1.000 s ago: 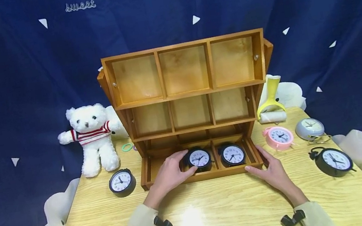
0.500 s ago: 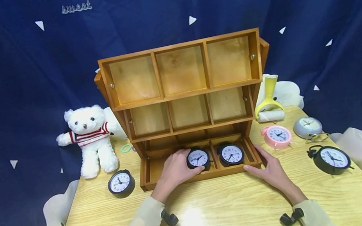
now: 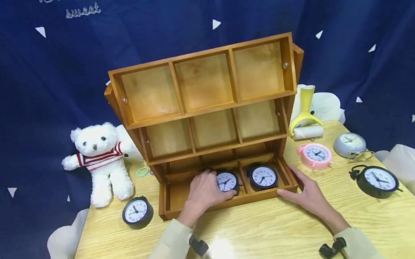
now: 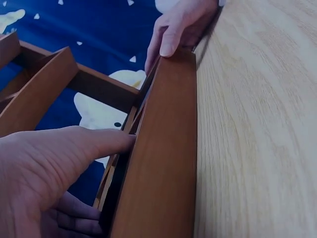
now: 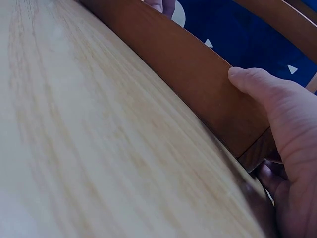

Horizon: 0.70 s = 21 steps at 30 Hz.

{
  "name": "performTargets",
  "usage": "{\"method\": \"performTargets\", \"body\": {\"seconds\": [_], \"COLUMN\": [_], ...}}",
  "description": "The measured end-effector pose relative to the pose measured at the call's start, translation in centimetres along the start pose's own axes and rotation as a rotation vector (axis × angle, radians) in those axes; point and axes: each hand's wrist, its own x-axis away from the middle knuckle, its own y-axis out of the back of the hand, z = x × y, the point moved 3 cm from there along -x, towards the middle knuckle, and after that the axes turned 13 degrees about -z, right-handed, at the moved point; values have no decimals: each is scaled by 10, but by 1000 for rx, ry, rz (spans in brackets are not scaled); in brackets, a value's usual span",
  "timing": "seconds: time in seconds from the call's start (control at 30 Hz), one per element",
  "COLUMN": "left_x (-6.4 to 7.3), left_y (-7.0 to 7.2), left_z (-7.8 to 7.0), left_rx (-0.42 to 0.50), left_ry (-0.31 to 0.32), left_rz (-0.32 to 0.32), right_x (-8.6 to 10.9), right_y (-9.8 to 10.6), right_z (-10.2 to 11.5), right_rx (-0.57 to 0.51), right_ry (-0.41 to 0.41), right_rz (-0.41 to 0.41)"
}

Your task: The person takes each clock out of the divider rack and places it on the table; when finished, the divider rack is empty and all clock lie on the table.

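A brown wooden tiered shelf [image 3: 208, 110] stands upright on the table, divided into square compartments. Two black round alarm clocks lie face up in its bottom tier. My left hand [image 3: 206, 191] grips the middle compartment's clock [image 3: 227, 181], thumb along its lower edge and fingers over its left side, hiding part of the dial. The other clock [image 3: 263, 176] sits in the right compartment, untouched. My right hand [image 3: 310, 194] holds the shelf's front right corner. In the right wrist view, the thumb of that hand [image 5: 292, 129] presses the front board [image 5: 188, 64], with fingers round the end.
Left of the shelf are a white teddy bear [image 3: 104, 164] and a black alarm clock [image 3: 137, 212]. On the right lie a pink alarm clock [image 3: 316, 156], a grey clock [image 3: 350, 144], another black alarm clock [image 3: 378, 181] and a yellow-handled lint roller [image 3: 307, 125].
My left hand has shifted right over the middle clock and covers more of its dial. The right hand keeps its hold on the corner. The whole head view has drifted slightly.
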Motion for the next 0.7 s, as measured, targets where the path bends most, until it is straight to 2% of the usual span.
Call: {"method": "performTargets", "body": {"seconds": [0.43,0.7], "left_x": [-4,-4], "left_y": [-10,-11], "left_z": [3,3], "left_rx": [-6,-4], "left_ry": [2,11], "left_rz": [-125,-131], "right_x": [1,-1], "right_y": [-2,-1], "right_z": [-3,-2], "right_rx": [-21,13], "right_ry": [-2,15], "right_rz": [5,-5]}}
